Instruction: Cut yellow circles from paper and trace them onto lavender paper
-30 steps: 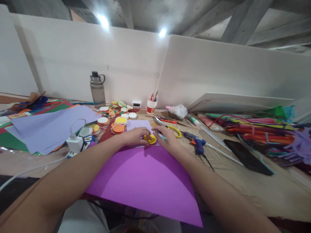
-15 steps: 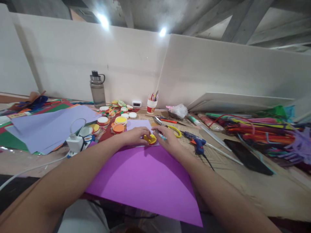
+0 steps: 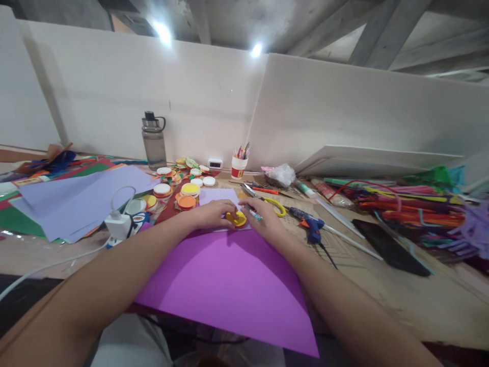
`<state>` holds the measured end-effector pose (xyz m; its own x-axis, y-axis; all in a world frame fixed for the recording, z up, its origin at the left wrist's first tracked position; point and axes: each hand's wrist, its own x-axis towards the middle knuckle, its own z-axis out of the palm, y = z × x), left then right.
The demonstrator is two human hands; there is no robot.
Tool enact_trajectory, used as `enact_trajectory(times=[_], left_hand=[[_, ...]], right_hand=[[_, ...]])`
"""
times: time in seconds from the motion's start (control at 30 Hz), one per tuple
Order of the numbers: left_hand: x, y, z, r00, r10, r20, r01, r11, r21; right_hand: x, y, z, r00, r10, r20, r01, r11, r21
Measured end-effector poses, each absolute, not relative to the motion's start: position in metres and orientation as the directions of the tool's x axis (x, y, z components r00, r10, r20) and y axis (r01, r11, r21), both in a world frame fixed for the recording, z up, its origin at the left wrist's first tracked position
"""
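Note:
My left hand (image 3: 216, 214) has its fingers curved round a yellow round piece (image 3: 237, 219), which lies on a light purple sheet (image 3: 216, 194). Close beside it, my right hand (image 3: 263, 216) holds a pen (image 3: 253, 213) with a light blue end, its tip hidden behind the fingers. Under my wrists and nearer to me spreads a large bright purple sheet (image 3: 229, 285).
Round lids (image 3: 186, 203) and a bottle (image 3: 153, 142) stand at the left, near a white plug (image 3: 118, 224). Beyond my hands is a pen cup (image 3: 239, 165). Scissors (image 3: 275, 206), a glue gun (image 3: 314, 229) and a black phone (image 3: 389, 247) lie at the right.

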<state>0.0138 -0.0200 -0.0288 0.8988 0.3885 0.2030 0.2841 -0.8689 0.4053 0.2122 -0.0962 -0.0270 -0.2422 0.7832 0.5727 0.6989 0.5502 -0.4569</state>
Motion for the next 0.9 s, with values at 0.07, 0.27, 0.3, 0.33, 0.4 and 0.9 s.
enact_trajectory(times=[0.07,0.27,0.3,0.33,0.4,0.9], left_hand=[[0.0137,-0.0202,-0.0285,0.898,0.389,0.203,0.284,-0.868,0.407],[0.0135,-0.0205,-0.0281,0.895,0.396,0.203,0.290,-0.865,0.410],[0.0136,-0.0203,-0.0282,0.896,0.396,0.201,0.291,-0.865,0.408],[0.0137,-0.0201,-0.0283,0.897,0.396,0.198,0.292,-0.866,0.406],[0.0140,-0.0199,-0.0285,0.898,0.396,0.193,0.296,-0.867,0.401],[0.0132,-0.0191,-0.0295,0.898,0.393,0.198,0.300,-0.876,0.377]], right_hand=[[0.2118,-0.0968,-0.0266,-0.237,0.786,0.571,0.700,0.546,-0.461],[0.2114,-0.0975,-0.0259,-0.238,0.786,0.571,0.710,0.541,-0.450],[0.2114,-0.0973,-0.0261,-0.237,0.786,0.572,0.714,0.540,-0.446],[0.2114,-0.0970,-0.0264,-0.236,0.785,0.573,0.717,0.539,-0.443],[0.2114,-0.0966,-0.0270,-0.236,0.783,0.576,0.718,0.540,-0.439],[0.2126,-0.0959,-0.0287,-0.216,0.796,0.565,0.683,0.537,-0.495]])
